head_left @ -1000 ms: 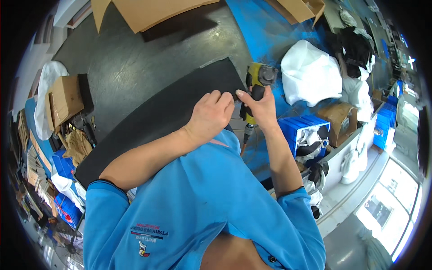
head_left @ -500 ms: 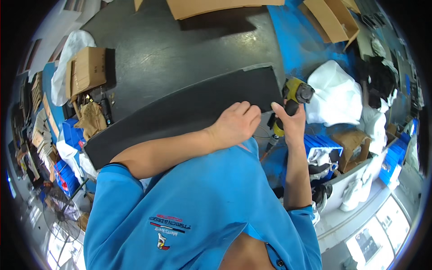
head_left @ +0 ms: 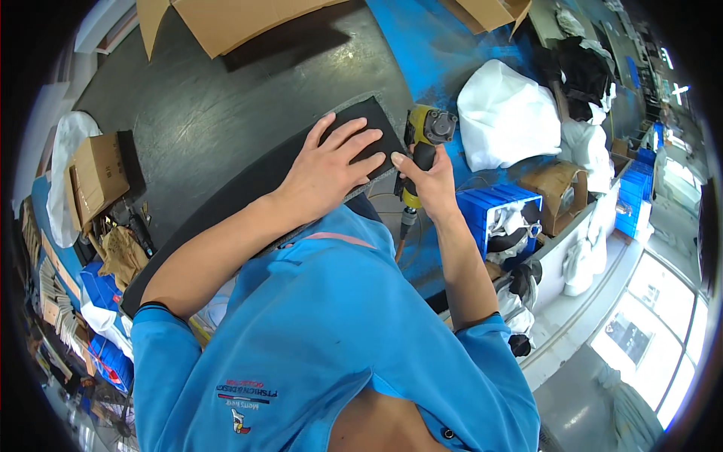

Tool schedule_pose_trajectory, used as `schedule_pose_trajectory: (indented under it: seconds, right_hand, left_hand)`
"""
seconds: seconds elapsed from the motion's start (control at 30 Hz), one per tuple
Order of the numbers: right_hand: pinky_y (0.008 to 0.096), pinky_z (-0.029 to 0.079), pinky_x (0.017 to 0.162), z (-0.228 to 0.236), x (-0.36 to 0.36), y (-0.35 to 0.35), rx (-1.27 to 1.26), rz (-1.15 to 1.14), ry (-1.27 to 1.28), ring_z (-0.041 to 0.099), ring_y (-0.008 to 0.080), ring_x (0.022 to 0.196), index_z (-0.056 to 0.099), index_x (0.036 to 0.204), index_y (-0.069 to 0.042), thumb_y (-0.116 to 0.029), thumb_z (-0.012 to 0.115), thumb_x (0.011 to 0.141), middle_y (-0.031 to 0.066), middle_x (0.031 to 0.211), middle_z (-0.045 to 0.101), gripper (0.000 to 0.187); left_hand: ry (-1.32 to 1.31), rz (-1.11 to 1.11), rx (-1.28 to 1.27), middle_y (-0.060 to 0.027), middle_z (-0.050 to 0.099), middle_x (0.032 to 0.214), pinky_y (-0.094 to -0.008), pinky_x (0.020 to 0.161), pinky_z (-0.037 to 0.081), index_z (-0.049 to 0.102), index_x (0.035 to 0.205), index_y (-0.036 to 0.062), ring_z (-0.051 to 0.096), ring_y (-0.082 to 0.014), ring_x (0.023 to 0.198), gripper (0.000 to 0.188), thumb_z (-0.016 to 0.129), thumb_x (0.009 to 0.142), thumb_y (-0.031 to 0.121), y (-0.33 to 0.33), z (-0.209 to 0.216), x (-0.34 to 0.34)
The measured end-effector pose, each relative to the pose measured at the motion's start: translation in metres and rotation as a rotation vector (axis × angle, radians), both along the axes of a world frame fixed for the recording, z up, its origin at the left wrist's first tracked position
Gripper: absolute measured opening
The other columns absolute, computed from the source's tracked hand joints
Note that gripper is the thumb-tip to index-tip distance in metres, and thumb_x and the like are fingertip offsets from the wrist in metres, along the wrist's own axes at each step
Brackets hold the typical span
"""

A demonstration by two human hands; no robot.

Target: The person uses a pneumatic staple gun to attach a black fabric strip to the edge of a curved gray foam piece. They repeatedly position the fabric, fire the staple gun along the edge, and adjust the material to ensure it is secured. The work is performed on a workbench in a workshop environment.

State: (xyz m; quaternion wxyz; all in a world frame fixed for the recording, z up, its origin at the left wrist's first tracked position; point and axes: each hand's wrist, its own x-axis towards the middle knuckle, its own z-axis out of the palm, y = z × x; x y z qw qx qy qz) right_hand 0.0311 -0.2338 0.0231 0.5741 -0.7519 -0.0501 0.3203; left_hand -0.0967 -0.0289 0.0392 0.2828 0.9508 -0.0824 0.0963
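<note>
A long black covered panel (head_left: 233, 192) with a curved edge lies across the dark worktop in front of me. A grey rim runs around its right end. My left hand (head_left: 322, 172) rests flat on that end, fingers spread. My right hand (head_left: 433, 184) is wrapped round the grip of a yellow-and-black air staple gun (head_left: 429, 124) beside the panel's right end, and its thumb reaches to the panel's edge. A metal hose fitting (head_left: 408, 217) shows at the handle's lower end. The gun's nose is hidden from view.
Cardboard boxes stand at the far edge (head_left: 248, 22) and on the left (head_left: 98, 177). Hand tools and a brown cloth (head_left: 124, 255) lie nearby. A white sack (head_left: 508, 117) sits beyond the gun, and a blue crate (head_left: 482, 215) with a brown box (head_left: 561, 196) is at right.
My left hand has gone from curled fingers to spread ones on the panel's right end. The right hand keeps hold of the staple gun. The whole view has turned and shifted.
</note>
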Motion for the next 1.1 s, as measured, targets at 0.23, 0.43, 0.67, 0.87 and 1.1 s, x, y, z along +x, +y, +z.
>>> schedule_pose_trajectory:
  seconds: [0.23, 0.43, 0.67, 0.87, 1.1]
  right_hand:
    - [0.0271, 0.046, 0.057, 0.067, 0.002, -0.043, -0.195, 0.057, -0.115, 0.057, 0.0086, 0.057, 0.07, 0.102, -0.004, -0.021, 0.075, 0.099, -0.001, 0.073, 0.063, 0.018]
    - [0.0278, 0.047, 0.061, 0.127, -0.02, -0.037, -0.369, 0.349, -0.121, 0.054, 0.0072, 0.067, 0.07, 0.103, 0.002, -0.014, 0.074, 0.097, 0.0003, 0.079, 0.066, 0.017]
    - [0.0295, 0.043, 0.059, 0.13, -0.031, -0.025, -0.455, 0.265, -0.061, 0.052, 0.008, 0.067, 0.071, 0.098, 0.0, -0.016, 0.073, 0.096, -0.0011, 0.071, 0.063, 0.017]
    - [0.0308, 0.044, 0.06, 0.125, -0.034, -0.02, -0.522, 0.32, -0.151, 0.052, 0.0085, 0.067, 0.071, 0.099, 0.0, -0.018, 0.073, 0.095, -0.0001, 0.071, 0.063, 0.018]
    - [0.0295, 0.046, 0.059, 0.142, -0.04, -0.007, -0.528, 0.293, 0.043, 0.055, 0.008, 0.065, 0.072, 0.102, 0.003, -0.015, 0.071, 0.097, -0.0004, 0.07, 0.065, 0.018]
  left_hand:
    - [0.057, -0.048, 0.045, -0.0076, 0.049, 0.159, -0.0638, 0.127, 0.021, 0.071, 0.135, 0.0223, 0.037, -0.0321, 0.155, 0.041, 0.073, 0.094, 0.023, 0.001, -0.005, -0.001]
    - [0.036, -0.051, 0.067, -0.0069, 0.05, 0.159, -0.0636, 0.127, 0.021, 0.071, 0.136, 0.024, 0.036, -0.0301, 0.155, 0.045, 0.075, 0.091, 0.023, 0.001, -0.007, -0.001]
    - [0.003, -0.044, 0.071, -0.0056, 0.052, 0.157, -0.0617, 0.128, 0.021, 0.072, 0.133, 0.0249, 0.037, -0.0288, 0.155, 0.042, 0.074, 0.092, 0.025, -0.003, -0.014, -0.003]
    - [0.012, -0.047, 0.097, -0.0045, 0.052, 0.157, -0.0612, 0.128, 0.022, 0.07, 0.136, 0.0252, 0.037, -0.0279, 0.155, 0.044, 0.074, 0.092, 0.025, 0.001, -0.014, 0.0]
    - [0.026, -0.014, 0.032, -0.0054, 0.051, 0.159, -0.0595, 0.129, 0.019, 0.054, 0.151, 0.0099, 0.039, -0.0263, 0.155, 0.062, 0.075, 0.093, 0.023, 0.0, -0.014, 0.0]
